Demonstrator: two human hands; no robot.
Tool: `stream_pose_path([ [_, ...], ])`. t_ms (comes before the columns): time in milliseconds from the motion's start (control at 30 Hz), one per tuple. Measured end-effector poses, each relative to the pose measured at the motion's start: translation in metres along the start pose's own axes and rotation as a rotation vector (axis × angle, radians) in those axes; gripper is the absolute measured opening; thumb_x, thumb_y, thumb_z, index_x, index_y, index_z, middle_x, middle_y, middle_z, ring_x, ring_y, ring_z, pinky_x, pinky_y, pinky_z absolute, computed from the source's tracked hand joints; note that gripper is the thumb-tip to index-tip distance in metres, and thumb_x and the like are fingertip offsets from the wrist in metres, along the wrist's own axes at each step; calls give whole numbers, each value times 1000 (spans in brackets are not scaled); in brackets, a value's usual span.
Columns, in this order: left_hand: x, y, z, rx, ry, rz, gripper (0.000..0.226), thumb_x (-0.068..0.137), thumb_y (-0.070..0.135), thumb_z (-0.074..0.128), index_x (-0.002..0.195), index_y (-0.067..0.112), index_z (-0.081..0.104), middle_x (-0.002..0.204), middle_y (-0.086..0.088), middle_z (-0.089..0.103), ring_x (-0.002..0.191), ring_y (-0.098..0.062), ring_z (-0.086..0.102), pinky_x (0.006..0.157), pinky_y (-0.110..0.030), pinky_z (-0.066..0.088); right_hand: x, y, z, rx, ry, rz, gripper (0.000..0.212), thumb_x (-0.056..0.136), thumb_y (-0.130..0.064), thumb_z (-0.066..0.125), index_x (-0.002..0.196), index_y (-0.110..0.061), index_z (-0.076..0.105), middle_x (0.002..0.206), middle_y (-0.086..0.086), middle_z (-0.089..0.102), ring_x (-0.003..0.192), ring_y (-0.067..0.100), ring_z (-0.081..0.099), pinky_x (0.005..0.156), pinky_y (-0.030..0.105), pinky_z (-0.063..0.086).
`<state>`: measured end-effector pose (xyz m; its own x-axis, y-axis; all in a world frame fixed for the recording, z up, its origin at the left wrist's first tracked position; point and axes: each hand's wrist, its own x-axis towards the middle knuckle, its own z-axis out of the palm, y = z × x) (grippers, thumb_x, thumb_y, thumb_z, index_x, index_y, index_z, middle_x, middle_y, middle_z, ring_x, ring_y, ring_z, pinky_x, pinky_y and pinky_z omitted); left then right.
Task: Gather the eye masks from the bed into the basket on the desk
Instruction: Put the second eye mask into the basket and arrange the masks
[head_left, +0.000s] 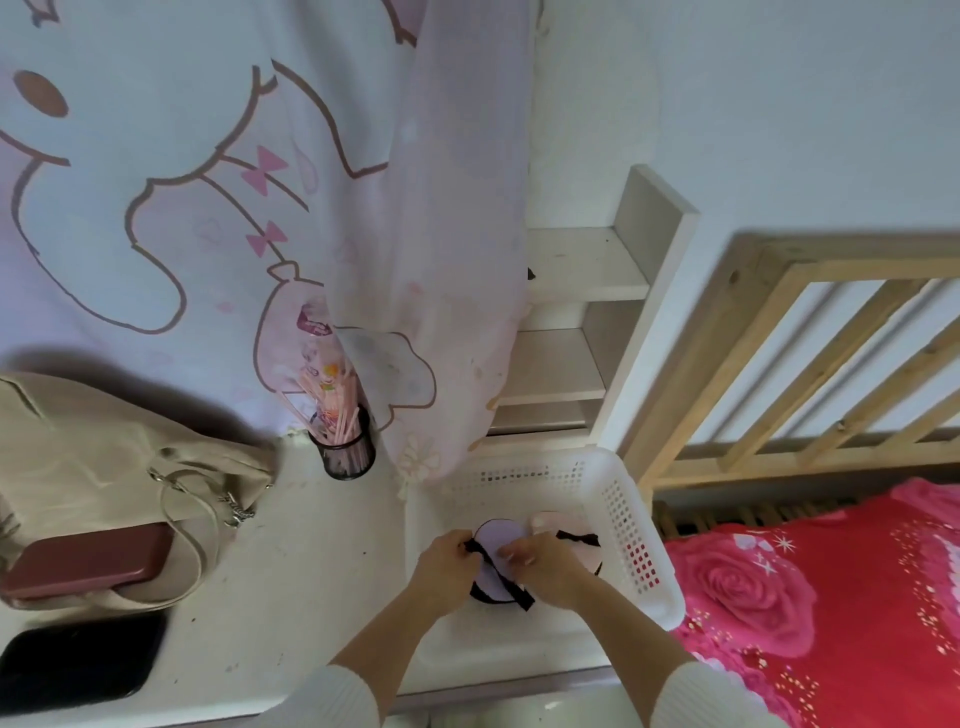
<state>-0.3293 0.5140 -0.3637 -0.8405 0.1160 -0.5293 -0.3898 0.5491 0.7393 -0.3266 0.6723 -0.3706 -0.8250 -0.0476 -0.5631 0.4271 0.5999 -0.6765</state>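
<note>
A white perforated basket (631, 525) stands on the white desk (322, 561), right beside the bed. Both my hands are inside it. My left hand (444, 569) pinches the black strap of a pale lilac eye mask (493, 540) with black trim. My right hand (540, 569) grips the same mask from the right side. A second mask, pink with a black strap (576, 538), lies in the basket just behind my right hand. The bed's red rose-print cover (810, 608) shows no masks in the visible part.
A beige bag (104, 478) with a dark red case (88, 561) on it lies at the desk's left, and a black object (78, 660) lies below it. A mesh cup (348, 452) of pink sticks stands by the curtain (260, 208). White shelves (587, 291) and a wooden bed rail (831, 364) stand behind.
</note>
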Motion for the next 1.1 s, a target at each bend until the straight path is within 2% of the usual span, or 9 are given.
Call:
stream_pose_path([
  [100,3,0,8,42,43,-8,20,87,10,48,97,12,65,95,-10,67,81,-22,56,70,-25,42,-1,5,10,-113,-65,-20,37,92,-1,47,126,-6,62,128,14,61,106,19,55,85,18,37],
  [233,12,-3,12,-90,107,-84,39,86,6,54,50,12,39,55,-7,39,60,-23,38,54,-28,25,-1,9,16,-207,-56,-54,22,85,-4,56,93,13,67,88,21,65,83,28,55,72,26,39],
  [400,16,1,4,-385,37,-146,19,88,16,64,77,0,62,83,-21,60,78,-29,56,72,-39,45,-6,12,10,-87,203,-40,11,87,-12,56,77,-12,63,82,7,59,78,19,53,71,25,40],
  [467,16,4,0,-450,-12,-145,25,88,21,66,91,-3,69,95,-20,68,84,-27,63,76,-29,50,-8,7,4,35,233,-55,14,88,-11,54,74,-11,57,79,8,56,76,20,49,66,24,37],
  [567,8,13,-13,-499,-128,-75,31,90,27,61,107,3,72,90,3,76,75,1,70,61,-6,47,-14,-3,-7,465,158,-16,23,89,-7,54,68,-11,48,71,7,51,66,19,46,59,25,37],
  [733,0,24,-31,-651,-298,61,38,95,32,51,117,7,69,120,-7,71,113,-20,64,101,-31,43,-24,-22,-23,746,87,-95,15,89,-14,55,74,-14,54,78,5,61,75,21,57,72,38,49],
  [833,-3,31,-39,-785,-354,116,36,90,31,52,115,11,69,119,-11,72,108,-24,68,91,-36,52,-28,-30,-30,802,99,-159,4,85,-9,59,88,-9,58,87,12,61,83,24,59,72,39,51],
  [900,-7,36,-42,-768,-329,150,33,91,31,53,113,14,70,117,-9,73,106,-23,69,88,-35,54,-29,-30,-35,841,75,-164,20,81,-9,63,101,-7,60,88,10,67,84,24,64,71,36,53],
  [1100,-17,48,-42,-500,-15,321,21,89,34,62,87,18,75,81,10,75,79,-12,70,63,-13,52,-35,-33,-44,903,133,-221,34,66,-7,67,100,-5,67,83,15,73,80,27,69,73,37,54],
])
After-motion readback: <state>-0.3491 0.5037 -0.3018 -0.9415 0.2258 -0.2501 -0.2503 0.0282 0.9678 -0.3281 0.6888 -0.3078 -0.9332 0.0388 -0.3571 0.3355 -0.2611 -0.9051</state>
